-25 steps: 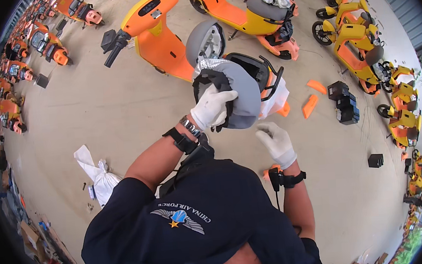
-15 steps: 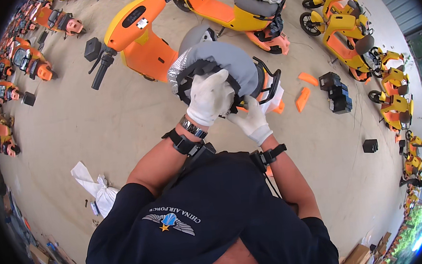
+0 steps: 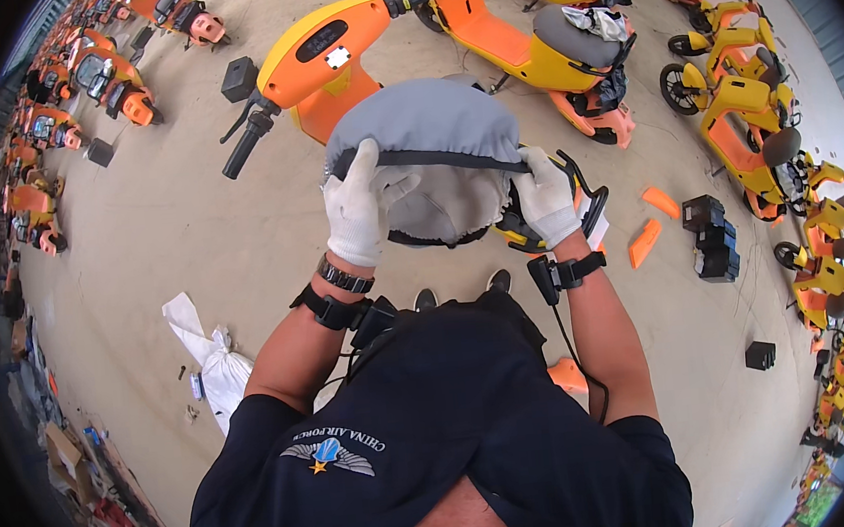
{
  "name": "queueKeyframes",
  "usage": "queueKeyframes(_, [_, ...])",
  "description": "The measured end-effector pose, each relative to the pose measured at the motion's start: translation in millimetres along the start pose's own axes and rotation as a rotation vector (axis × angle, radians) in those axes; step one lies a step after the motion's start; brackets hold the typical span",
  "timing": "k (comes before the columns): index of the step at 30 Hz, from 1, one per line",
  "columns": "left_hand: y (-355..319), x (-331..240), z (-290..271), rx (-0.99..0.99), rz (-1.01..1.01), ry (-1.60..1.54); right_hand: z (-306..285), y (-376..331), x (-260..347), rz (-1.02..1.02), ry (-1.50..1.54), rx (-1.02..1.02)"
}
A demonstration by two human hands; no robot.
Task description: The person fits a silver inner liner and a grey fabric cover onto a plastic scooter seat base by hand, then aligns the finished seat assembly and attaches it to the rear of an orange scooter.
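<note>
A grey fabric seat cover [image 3: 419, 118] with a black elastic edge is stretched between my two gloved hands, its opening toward me and its pale lining showing. My left hand [image 3: 357, 209] grips the left end of the edge, thumb on the outside. At the right end, the fingers of my right hand [image 3: 545, 192] are closed on the same edge. Behind it stands an orange and yellow scooter [image 3: 323, 49] with its handlebar to the left. The cover hides most of the scooter's seat. Its black rear rack [image 3: 592, 193] shows just beyond my right hand.
Orange panels [image 3: 645, 242] and stacked black boxes [image 3: 713, 238] lie on the floor at right. A white bag [image 3: 223, 376] is at lower left. Another yellow and orange scooter [image 3: 513, 40] stands behind, with rows of scooters along both sides.
The bunched cover has been spread wide and its opening turned toward me. My left hand has moved left and my right hand slightly right and up. The whole view has shifted.
</note>
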State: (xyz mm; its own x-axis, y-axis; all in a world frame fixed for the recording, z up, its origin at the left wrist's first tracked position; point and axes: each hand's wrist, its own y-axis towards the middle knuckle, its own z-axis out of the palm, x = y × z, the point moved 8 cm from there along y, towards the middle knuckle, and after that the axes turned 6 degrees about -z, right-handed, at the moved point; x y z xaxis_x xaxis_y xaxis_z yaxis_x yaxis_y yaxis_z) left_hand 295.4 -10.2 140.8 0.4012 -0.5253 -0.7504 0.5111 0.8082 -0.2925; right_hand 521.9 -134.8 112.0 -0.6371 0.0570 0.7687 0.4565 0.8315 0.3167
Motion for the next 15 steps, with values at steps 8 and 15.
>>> queueKeyframes(8, [-10.3,9.8,-59.3,-0.281,0.044,0.269,-21.9,80.9,35.3,-0.09,0.226,0.186])
queueKeyframes(15, [-27.7,16.5,-62.4,-0.556,0.245,0.164,-55.1,114.4,15.9,-0.151,0.253,0.268])
